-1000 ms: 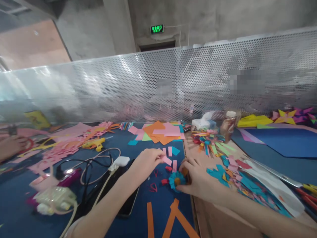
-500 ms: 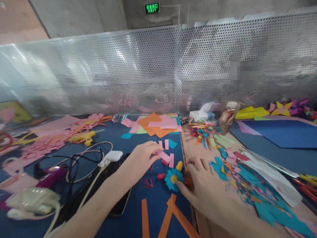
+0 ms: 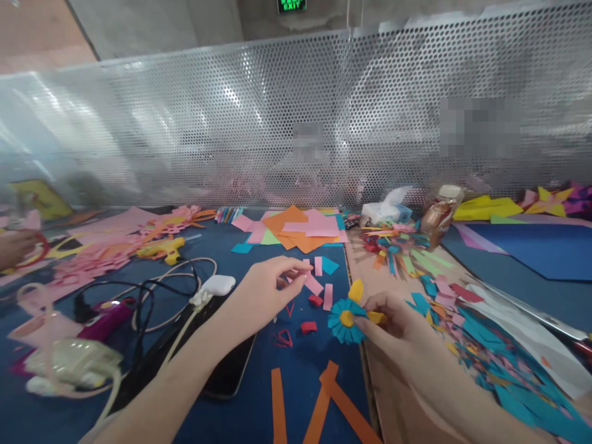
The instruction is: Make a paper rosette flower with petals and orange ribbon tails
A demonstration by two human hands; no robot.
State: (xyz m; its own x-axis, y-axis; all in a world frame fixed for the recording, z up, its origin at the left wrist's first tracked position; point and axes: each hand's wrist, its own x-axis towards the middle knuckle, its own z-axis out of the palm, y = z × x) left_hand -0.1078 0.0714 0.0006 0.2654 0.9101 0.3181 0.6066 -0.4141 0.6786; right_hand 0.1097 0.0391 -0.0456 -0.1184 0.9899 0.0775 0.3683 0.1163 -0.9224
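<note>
My right hand (image 3: 398,320) pinches a blue pleated paper flower (image 3: 342,325) with a yellow centre, held just above the table. Yellow paper pieces (image 3: 356,290) stick out behind the flower, partly hidden by my fingers. Over the table's middle is my left hand (image 3: 272,283), its thumb and forefinger slightly apart. Beside those fingertips lie several small pink paper strips (image 3: 328,297); I see nothing held between them. Two small red folded pieces (image 3: 309,327) rest between my hands, along with thin red paper loops (image 3: 283,338). Orange strips (image 3: 279,401) lie nearest me.
A phone (image 3: 231,370) and charging cables are under and left of my left forearm. Coloured sheets (image 3: 287,219) lie at the back, near a yellow glue gun (image 3: 161,249). Paper scraps (image 3: 481,333), scissors (image 3: 536,314) and a bottle (image 3: 441,216) are rightward. Another person's hand (image 3: 18,248) shows far left.
My right hand has taken hold of the blue flower and lifted it slightly off the table. My left fingers have drawn off a pink strip. Another person's hand has appeared at far left.
</note>
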